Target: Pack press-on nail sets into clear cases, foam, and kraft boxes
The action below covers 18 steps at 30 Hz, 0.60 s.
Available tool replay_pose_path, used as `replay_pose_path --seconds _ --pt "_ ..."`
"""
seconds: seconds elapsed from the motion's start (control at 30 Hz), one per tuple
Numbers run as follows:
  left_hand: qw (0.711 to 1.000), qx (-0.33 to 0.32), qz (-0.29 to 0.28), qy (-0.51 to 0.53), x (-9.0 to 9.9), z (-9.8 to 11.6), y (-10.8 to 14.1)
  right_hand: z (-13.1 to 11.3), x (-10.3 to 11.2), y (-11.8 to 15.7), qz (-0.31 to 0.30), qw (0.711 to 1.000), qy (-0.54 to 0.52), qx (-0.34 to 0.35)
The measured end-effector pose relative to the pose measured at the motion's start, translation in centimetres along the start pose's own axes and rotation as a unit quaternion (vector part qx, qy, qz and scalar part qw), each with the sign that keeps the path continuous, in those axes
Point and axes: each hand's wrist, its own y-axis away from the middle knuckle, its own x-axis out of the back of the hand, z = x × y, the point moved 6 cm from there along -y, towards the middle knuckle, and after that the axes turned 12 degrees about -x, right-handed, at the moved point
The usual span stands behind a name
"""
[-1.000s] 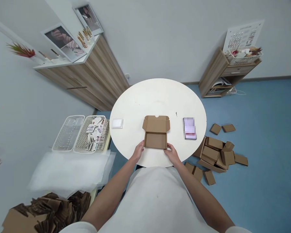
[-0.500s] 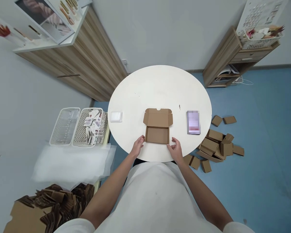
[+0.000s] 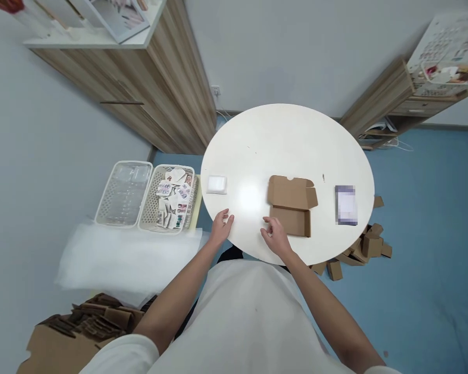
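An open cardboard box (image 3: 291,193) stands on the white round table (image 3: 288,135), its lid folded back and its tray showing bare inside. My right hand (image 3: 275,236) is at the box's near left corner, fingers apart and slightly curled, holding nothing. Toward the table's left edge, my left hand (image 3: 221,227) hovers with fingers spread and nothing in them. Beyond it lies a small white packet (image 3: 217,184). Right of the box sits a purple stack (image 3: 346,205), its face blurred out.
At the left are a basket of printed cards (image 3: 173,200), a basket of clear plastic pieces (image 3: 122,195) and white foam sheets (image 3: 128,259). Flat cardboard (image 3: 62,348) is piled below. Small folded boxes (image 3: 368,244) lie on the floor at right. A wooden cabinet (image 3: 179,78) stands behind.
My view has turned left, so the table appears further right. Both hands have come off the box's sides and moved left relative to it. The box's lid now sits slightly askew.
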Motion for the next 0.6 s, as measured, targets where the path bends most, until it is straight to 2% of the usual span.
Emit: replay_pose_path --seconds 0.07,0.13,0.23,0.37,0.53,0.6 --pt "0.999 0.001 0.038 -0.025 2.7 -1.2 -1.2 -1.3 -3.0 -1.4 -0.039 0.999 0.034 -0.018" --pt "0.997 -0.007 0.061 -0.04 4.9 -2.3 -2.6 -2.5 -5.5 -2.9 -0.053 0.996 0.065 -0.027" --pt "0.997 -0.005 0.069 -0.03 6.8 -3.5 -4.6 -4.2 -8.1 -5.5 -0.06 0.995 0.058 -0.05" --pt "0.998 0.004 0.07 0.012 7.8 -3.9 -7.3 -6.3 -9.8 -8.8 -0.081 0.991 -0.024 -0.1" --pt "0.997 -0.008 0.068 0.046 7.7 -3.2 -10.0 -8.5 -10.0 -12.1 -0.023 0.977 -0.15 -0.149" --pt "0.996 -0.015 0.059 0.059 7.4 -3.1 -10.7 -9.1 -10.5 -12.9 -0.023 0.969 -0.19 -0.159"
